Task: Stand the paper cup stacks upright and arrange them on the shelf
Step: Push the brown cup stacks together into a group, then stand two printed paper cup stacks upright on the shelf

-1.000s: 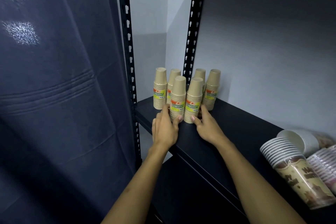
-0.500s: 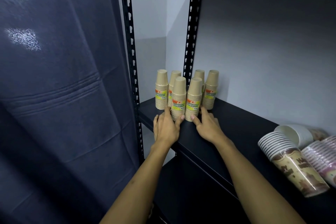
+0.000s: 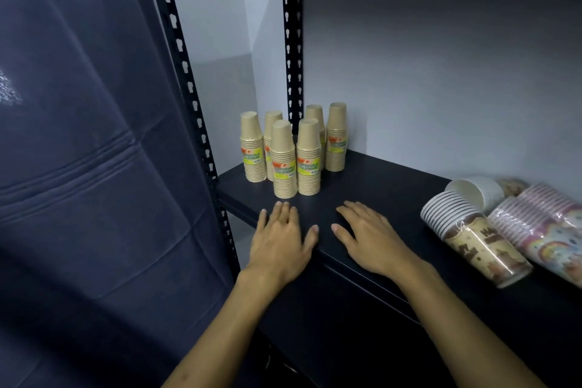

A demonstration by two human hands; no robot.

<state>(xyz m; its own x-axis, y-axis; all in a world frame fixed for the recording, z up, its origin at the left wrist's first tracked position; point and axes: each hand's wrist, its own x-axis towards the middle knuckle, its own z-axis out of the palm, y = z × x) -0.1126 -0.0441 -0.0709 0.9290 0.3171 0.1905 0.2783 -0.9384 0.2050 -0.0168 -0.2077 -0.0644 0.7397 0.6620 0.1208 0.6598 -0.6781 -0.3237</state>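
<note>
Several tan paper cup stacks (image 3: 284,160) with yellow-green labels stand upright, upside down, in the back left corner of the black shelf (image 3: 378,195). My left hand (image 3: 280,242) hovers flat near the shelf's front edge, a short way in front of them, fingers apart and empty. Beside it my right hand (image 3: 368,236) lies flat over the shelf, also empty. At the right, a brown printed cup stack (image 3: 472,239), a pink rainbow cup stack (image 3: 544,230) and a white cup stack (image 3: 478,190) lie on their sides.
A black perforated upright (image 3: 189,78) stands at the shelf's front left, another upright (image 3: 293,41) at the back corner. A dark blue curtain (image 3: 78,151) hangs left of the rack. A grey wall (image 3: 441,56) backs the shelf. A lower shelf sits below.
Both hands have let go of the two front tan stacks and drawn back toward the shelf's front edge. The view has shifted, bringing the lying stacks at the right closer.
</note>
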